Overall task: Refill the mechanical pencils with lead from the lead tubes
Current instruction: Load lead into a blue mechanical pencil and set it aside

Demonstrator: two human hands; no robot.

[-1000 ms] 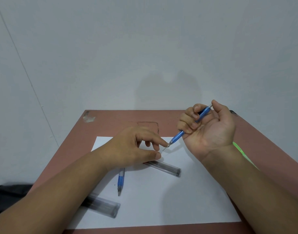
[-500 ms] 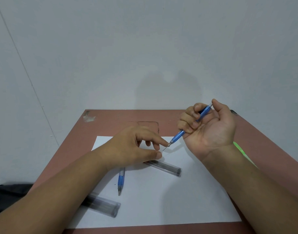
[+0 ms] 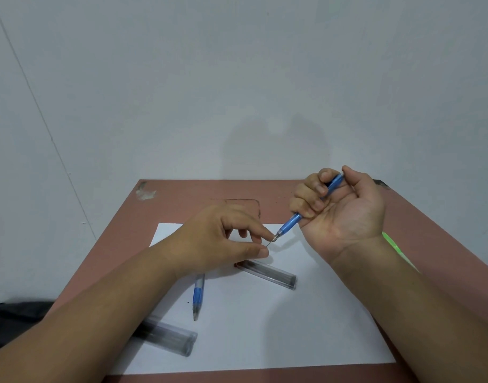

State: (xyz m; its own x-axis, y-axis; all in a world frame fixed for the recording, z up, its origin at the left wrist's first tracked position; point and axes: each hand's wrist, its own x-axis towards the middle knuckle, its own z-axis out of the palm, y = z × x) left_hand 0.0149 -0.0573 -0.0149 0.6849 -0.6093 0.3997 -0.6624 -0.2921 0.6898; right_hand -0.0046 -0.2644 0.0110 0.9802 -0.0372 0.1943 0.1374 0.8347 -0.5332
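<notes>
Head view | right hand (image 3: 345, 211) grips blue pencil (image 3: 288, 224) | left hand (image 3: 223, 239) pinches lead (image 3: 270, 241) (no legible labels)

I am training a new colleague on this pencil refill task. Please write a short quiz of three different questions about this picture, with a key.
1. True or false: the right hand grips a blue mechanical pencil with its tip pointing toward the left hand.
2. How many lead tubes lie on the white paper? A) one B) two C) three
3. Fill in: the left hand's thumb and index finger pinch a thin ____ at the held pencil's tip.

Key
1. True.
2. B: one lead tube near the left hand, another lead tube partly under the left forearm.
3. Lead.
</notes>
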